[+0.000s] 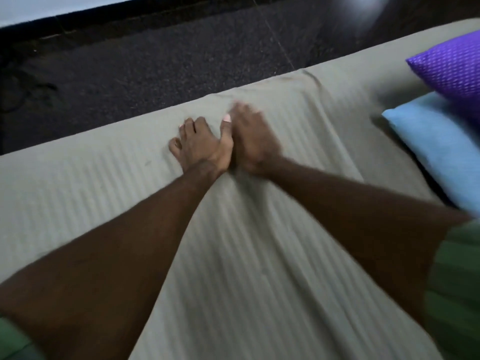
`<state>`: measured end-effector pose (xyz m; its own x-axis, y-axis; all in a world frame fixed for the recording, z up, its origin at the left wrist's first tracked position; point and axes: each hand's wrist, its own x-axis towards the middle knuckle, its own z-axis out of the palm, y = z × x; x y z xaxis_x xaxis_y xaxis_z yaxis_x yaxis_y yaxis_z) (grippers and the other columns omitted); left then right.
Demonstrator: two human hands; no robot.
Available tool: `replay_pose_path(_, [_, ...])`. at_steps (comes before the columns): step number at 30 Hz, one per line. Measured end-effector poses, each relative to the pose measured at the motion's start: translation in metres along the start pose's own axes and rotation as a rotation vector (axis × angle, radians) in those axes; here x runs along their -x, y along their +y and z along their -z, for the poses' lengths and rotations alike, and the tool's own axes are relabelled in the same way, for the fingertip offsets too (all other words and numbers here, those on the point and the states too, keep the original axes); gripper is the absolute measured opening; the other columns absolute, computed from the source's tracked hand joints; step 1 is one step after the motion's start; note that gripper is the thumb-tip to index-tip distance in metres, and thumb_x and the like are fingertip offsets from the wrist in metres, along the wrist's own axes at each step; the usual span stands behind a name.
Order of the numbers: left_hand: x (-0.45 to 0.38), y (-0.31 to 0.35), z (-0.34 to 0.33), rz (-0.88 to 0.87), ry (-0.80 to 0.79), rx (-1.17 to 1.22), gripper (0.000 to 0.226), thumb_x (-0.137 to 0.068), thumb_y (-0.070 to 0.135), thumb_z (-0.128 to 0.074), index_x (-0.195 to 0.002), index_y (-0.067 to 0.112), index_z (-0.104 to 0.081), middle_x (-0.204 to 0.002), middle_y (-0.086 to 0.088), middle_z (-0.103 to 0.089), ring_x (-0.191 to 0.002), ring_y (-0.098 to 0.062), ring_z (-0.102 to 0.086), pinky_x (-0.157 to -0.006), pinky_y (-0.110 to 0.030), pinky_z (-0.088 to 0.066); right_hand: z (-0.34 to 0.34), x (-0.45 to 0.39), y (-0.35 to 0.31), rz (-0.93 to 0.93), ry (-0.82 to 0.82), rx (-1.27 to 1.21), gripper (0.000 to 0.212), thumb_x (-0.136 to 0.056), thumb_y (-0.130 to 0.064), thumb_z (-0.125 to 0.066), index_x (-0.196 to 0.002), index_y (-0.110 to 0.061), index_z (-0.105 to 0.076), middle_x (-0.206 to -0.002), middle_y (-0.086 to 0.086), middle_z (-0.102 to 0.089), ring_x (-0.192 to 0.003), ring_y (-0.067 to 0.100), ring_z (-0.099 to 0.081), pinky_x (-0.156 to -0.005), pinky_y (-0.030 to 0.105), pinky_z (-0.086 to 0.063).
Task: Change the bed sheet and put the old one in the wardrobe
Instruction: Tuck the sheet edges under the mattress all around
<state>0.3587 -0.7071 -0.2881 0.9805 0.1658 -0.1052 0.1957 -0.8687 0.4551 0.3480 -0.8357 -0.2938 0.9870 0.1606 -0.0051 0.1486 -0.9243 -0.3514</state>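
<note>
Far left: dark speckled floor [155, 61] runs along the far side of the bed, with a pale strip at the top corner beyond a black edge.

Bed sheet [259, 255]: grey-green, woven in fine parallel ribs. It lies spread over the bed from the left edge of view across to the pillows, and reaches the far edge beside the floor. Mostly flat on the left; long shallow creases fan out from under my hands toward me, and a raised fold shows at the far edge, just right of my hands.

My left hand [202, 144] rests palm down on the sheet near the far edge, fingers [174, 146] curled and their tips dug into the cloth, thumb stretched out toward the other hand. Whether it has cloth pinched I cannot tell.

My right hand [253, 141] lies just beside it, touching the left thumb, also palm down on the sheet. Its fingertips are smeared by motion blur; grip cannot be told.

Green sleeves show at both lower corners.

Right: a light blue pillow [436, 152] on the bed, with a purple dotted pillow [452, 66] partly over its far end.
</note>
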Motion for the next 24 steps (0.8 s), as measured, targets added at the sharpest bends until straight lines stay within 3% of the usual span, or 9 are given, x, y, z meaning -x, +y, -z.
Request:
replay_pose_path(2, [0.009,0.007,0.001,-0.106,0.135,0.047,0.061,-0.097,0.067,-0.027,-0.130,0.026,-0.058,-0.139,0.004,-0.057,-0.136,-0.016,-0.046,-0.116,-0.045,-0.020,-0.020,0.023,-0.035,0.151,-0.088,-0.156,0.069,-0.093,-0.039,-0.064,-0.153,-0.012,-0.044,-0.158,0.014,-0.043,-0.148,0.031,-0.036,-0.123,0.050,-0.026])
replay_pose_path(5, [0.035,0.006,-0.011,-0.239,0.101,0.084,0.058,-0.100,0.063,-0.029,-0.139,0.028,-0.052,-0.150,0.006,-0.050,-0.143,-0.014,-0.039,-0.117,-0.045,-0.022,-0.021,0.049,-0.003,0.206,-0.040,-0.074,0.067,-0.103,-0.043,-0.048,-0.162,-0.018,-0.027,-0.168,0.006,-0.028,-0.155,0.022,-0.024,-0.128,0.043,-0.018])
replay_pose_path(10, [0.079,-0.013,-0.031,-0.303,-0.035,0.137,0.057,-0.103,0.061,-0.033,-0.147,0.028,-0.047,-0.161,0.004,-0.039,-0.150,-0.015,-0.030,-0.118,-0.047,-0.021,0.021,0.062,0.139,-0.214,0.111,0.185,0.064,-0.107,-0.042,-0.019,-0.164,-0.016,-0.017,-0.172,0.006,-0.015,-0.159,0.026,-0.013,-0.128,0.045,-0.011])
replay_pose_path(13, [0.096,-0.020,-0.026,-0.326,-0.023,0.180,0.057,-0.103,0.060,-0.032,-0.147,0.027,-0.047,-0.159,0.005,-0.041,-0.149,-0.013,-0.032,-0.117,-0.045,-0.024,0.033,0.070,0.139,-0.407,0.133,0.101,0.064,-0.106,-0.035,-0.024,-0.162,-0.005,-0.020,-0.171,0.016,-0.014,-0.159,0.031,-0.009,-0.128,0.045,-0.005])
replay_pose_path(16, [0.114,-0.005,-0.019,-0.280,0.008,0.262,0.060,-0.101,0.061,-0.028,-0.147,0.028,-0.048,-0.157,0.008,-0.043,-0.147,-0.010,-0.033,-0.115,-0.040,-0.023,0.016,0.111,0.055,-0.168,0.085,-0.096,0.063,-0.106,-0.031,-0.032,-0.161,-0.003,-0.024,-0.169,0.019,-0.019,-0.157,0.035,-0.016,-0.128,0.047,-0.007])
replay_pose_path(19, [0.133,0.017,-0.016,-0.250,0.012,0.331,0.059,-0.100,0.060,-0.030,-0.145,0.027,-0.050,-0.153,0.008,-0.047,-0.143,-0.011,-0.038,-0.115,-0.041,-0.027,-0.011,0.176,-0.029,0.073,-0.048,-0.363,0.056,-0.100,-0.031,-0.056,-0.152,-0.011,-0.046,-0.154,0.015,-0.050,-0.142,0.030,-0.044,-0.120,0.044,-0.036])
replay_pose_path(21, [0.147,0.022,-0.019,-0.275,-0.012,0.304,0.056,-0.101,0.059,-0.034,-0.143,0.026,-0.051,-0.149,0.008,-0.050,-0.138,-0.014,-0.042,-0.112,-0.048,-0.034,-0.021,0.201,-0.032,0.159,-0.042,-0.284,0.050,-0.101,-0.031,-0.054,-0.146,-0.008,-0.054,-0.148,0.017,-0.056,-0.141,0.032,-0.046,-0.120,0.048,-0.037])
replay_pose_path(24, [0.166,0.006,-0.033,-0.248,-0.083,0.203,0.055,-0.102,0.059,-0.041,-0.145,0.025,-0.048,-0.155,0.005,-0.042,-0.142,-0.021,-0.037,-0.110,-0.054,-0.035,-0.013,0.218,0.040,0.114,-0.047,0.006,0.058,-0.107,-0.040,-0.035,-0.160,-0.015,-0.035,-0.166,0.009,-0.032,-0.155,0.025,-0.027,-0.126,0.047,-0.021])
